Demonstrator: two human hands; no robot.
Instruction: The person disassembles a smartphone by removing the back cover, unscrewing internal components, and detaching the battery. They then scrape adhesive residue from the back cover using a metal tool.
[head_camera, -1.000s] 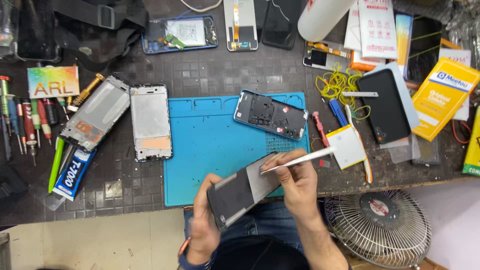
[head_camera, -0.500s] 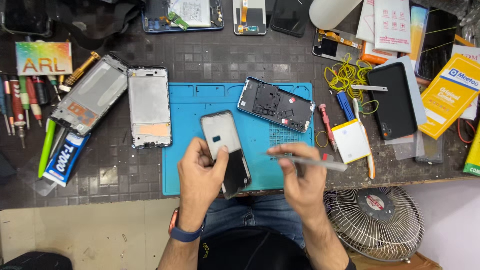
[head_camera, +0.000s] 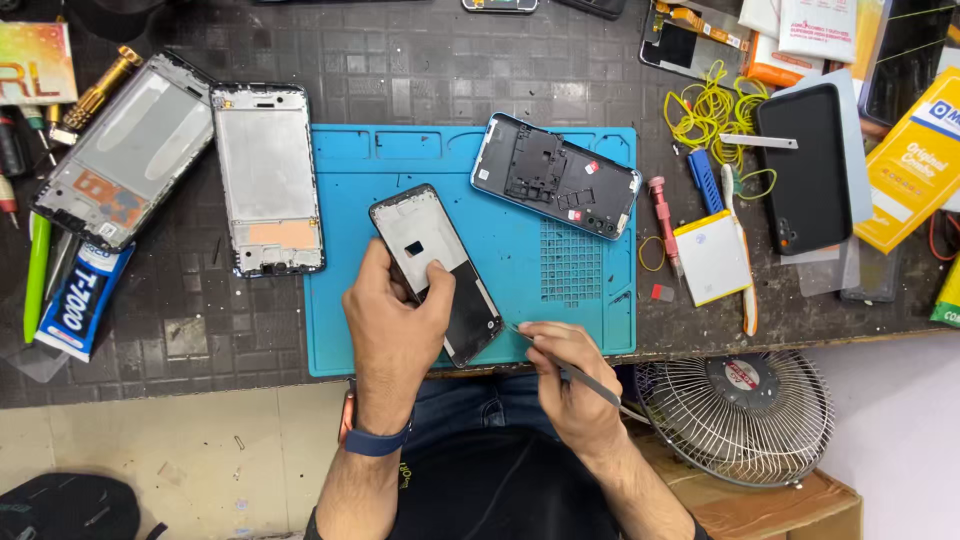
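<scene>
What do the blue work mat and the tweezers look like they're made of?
Blue work mat: probably silicone or rubber, matte, with moulded compartments and a dotted grid. Tweezers in the right hand: likely metal, thin and grey with a dull sheen.

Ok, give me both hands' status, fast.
Left hand: closed on the phone screen panel, holding it on the blue mat.
Right hand: closed on the metal tweezers, tip near the panel's lower end.
</scene>
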